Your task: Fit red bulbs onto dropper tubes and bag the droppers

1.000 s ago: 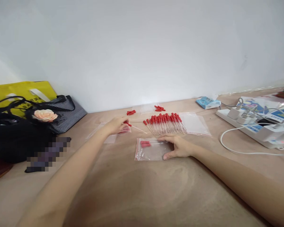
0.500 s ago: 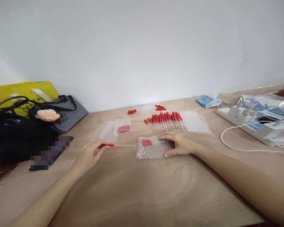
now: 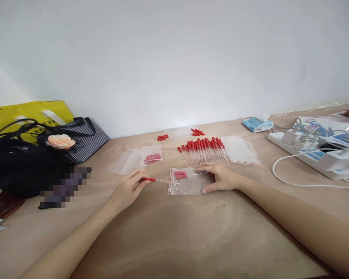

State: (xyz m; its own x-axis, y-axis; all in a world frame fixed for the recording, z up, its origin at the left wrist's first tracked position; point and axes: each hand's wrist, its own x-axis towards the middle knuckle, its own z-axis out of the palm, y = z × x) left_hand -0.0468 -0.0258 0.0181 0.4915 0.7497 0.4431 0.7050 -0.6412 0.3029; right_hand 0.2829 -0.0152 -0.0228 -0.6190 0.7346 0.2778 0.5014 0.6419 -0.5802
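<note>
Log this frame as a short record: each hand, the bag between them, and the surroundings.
Left hand: pinches a red-bulbed dropper by its bulb
Dropper tip: overlaps the zip-lock bag at its red-striped end; inside or above, cannot tell
Right hand: on the bag's opposite end, thumb and fingers spread
Bag contents: two red-bulbed droppers
Behind bag: row of droppers
Far right: power strip

No wording can be read with certainty: the dark characters on the yellow bag at the left of the frame are partly hidden by black cords, and the pale letters on the blue packet, right of centre, are too blurred.
</note>
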